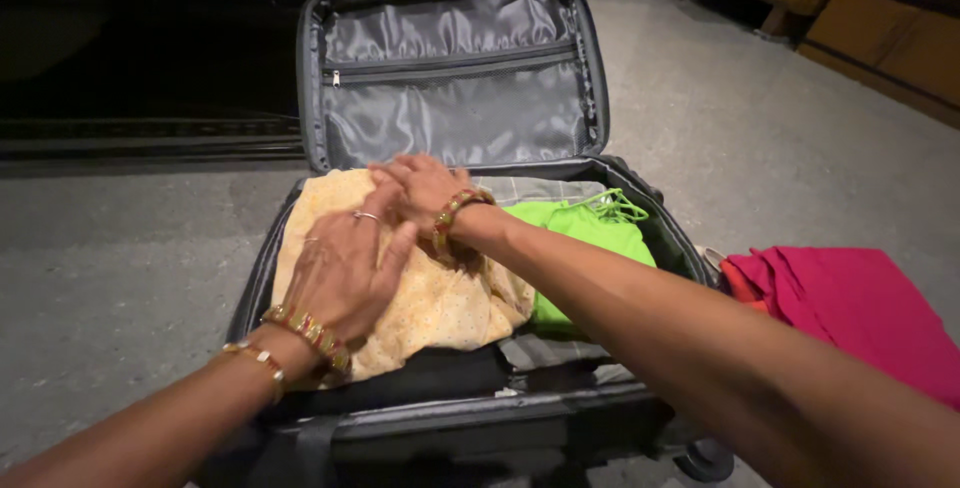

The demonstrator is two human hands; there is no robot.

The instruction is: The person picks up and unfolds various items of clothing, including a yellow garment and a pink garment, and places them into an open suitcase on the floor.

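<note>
Both hands lie flat with fingers spread, gripping nothing: the left hand [345, 268] presses palm-down on a pale yellow folded garment [440, 303], and the right hand [420, 191] rests on the same cloth at its far edge, its wrist crossing just above the left fingers. The garment lies in the left part of an open grey suitcase [640, 223], touching a bright green garment [585, 233] beside it. The suitcase lid [455, 68] stands upright, lined in shiny grey with a zip pocket. The case sits on a speckled grey floor [120, 258]; a folded pink cloth [860, 308] lies to the right, and wooden furniture [880, 33] stands in the far corner
</note>
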